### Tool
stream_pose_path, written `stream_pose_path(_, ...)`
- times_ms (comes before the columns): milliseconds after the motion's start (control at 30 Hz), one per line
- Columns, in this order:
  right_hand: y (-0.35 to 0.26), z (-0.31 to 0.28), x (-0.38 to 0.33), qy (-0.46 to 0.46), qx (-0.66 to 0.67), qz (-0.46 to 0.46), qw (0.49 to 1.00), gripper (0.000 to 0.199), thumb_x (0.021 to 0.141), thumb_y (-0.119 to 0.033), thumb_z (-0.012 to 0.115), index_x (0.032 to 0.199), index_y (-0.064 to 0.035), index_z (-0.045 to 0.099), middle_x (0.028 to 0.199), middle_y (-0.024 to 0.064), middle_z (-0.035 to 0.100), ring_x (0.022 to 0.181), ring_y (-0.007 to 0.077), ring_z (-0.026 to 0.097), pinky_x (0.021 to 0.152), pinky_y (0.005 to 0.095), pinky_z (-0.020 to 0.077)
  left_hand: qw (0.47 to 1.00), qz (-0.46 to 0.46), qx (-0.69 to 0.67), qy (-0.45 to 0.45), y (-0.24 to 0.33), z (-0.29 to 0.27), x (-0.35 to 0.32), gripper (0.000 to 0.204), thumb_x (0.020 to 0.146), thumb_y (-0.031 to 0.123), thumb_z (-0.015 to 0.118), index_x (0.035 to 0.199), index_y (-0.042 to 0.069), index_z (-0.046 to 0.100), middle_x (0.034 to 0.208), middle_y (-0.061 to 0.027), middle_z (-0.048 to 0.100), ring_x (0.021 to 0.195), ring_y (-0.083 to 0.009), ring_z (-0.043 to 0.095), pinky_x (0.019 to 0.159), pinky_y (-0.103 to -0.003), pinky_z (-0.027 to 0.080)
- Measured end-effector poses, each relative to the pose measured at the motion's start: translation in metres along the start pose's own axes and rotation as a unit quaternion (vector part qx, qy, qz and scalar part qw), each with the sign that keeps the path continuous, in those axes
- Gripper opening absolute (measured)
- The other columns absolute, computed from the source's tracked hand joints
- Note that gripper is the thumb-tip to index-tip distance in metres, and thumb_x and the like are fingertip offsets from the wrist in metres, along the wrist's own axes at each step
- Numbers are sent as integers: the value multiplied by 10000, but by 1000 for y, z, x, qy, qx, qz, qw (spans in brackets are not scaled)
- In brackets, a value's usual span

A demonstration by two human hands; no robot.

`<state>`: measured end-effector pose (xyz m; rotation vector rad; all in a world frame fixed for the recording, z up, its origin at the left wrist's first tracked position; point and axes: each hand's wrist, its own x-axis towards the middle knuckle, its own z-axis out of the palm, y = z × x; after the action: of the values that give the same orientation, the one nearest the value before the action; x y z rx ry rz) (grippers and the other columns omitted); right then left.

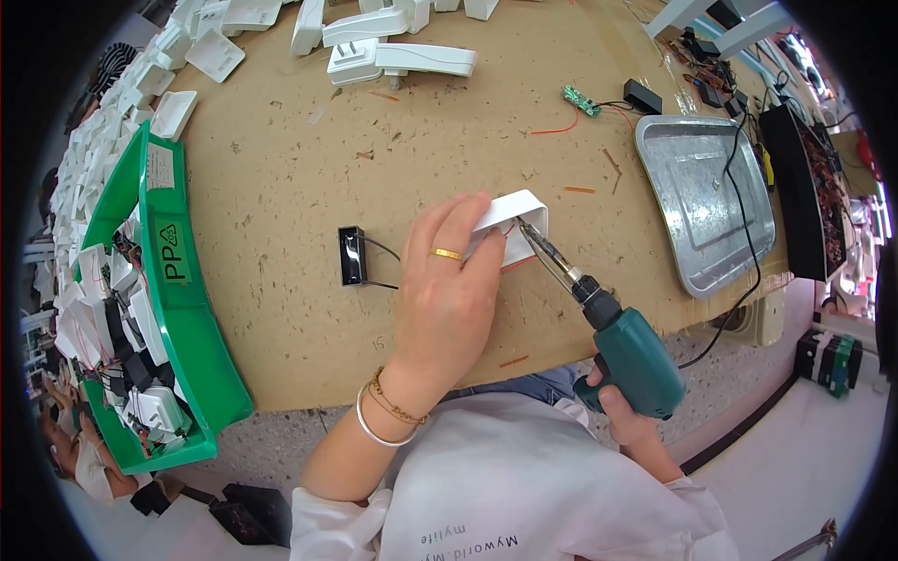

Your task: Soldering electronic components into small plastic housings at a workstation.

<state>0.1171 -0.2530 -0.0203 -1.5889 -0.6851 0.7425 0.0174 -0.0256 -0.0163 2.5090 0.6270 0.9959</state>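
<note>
Top-down fisheye view of a brown tabletop (299, 187) w/ a person's two bare hands at work near centre. Left hand (447, 299), gold ring and wrist bracelets, lies flat w/ fingers spread over a small white plastic housing (516, 220), pinning it down just right of centre; most of the housing is hidden under the fingers. Right hand (625, 416), at 4 o'clock, is wrapped around the grip of a teal electric screwdriver (631, 351); its bit tip touches the housing's right edge, exact contact point hard to make out. At 9 o'clock of the left hand, a small black block (352, 255) w/ two thin wires running under the palm. At the far 8 o'clock, a green plastic bin (182, 309) w/ a white label and dark embossed marks on its rim, filled w/ white parts and wiring; lower end cut off by the lens edge. White housings (393, 56) piled at 12 o'clock. At 2 o'clock, an empty-looking metal tray (702, 201) w/ a black cable across it; a small green circuit board (580, 99) at 1 o'clock. Far right items are too distorted to identify.
</note>
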Motion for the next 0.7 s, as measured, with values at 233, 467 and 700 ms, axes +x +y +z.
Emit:
stream_pose_path(233,1,-4,-4,-35,-16,13,999,561,843,-282,661,1250,56,478,1148,163,577,802,164,572,716,305,468,999,11,-34,12,-1,0,-1,127,695,-32,631,814,-22,588,1166,-138,533,1053,-344,521,856,-423,463)
stream_pose_path(467,5,-7,-1,-3,-20,-17,1000,443,781,-134,689,1131,64,505,846,84,618,715,123,606,647,258,495,999,-11,-37,-15,1,-1,2,158,657,-56,654,790,-14,578,1166,-136,530,1075,-348,503,856,-423,464)
stream_pose_path(700,5,-6,-4,-11,-51,-9,999,419,778,-109,679,1116,76,515,850,85,610,700,117,610,644,248,500,999,-18,-45,-25,1,-1,2,134,665,-54,649,763,-9,568,1170,-141,527,1082,-350,490,860,-421,461)
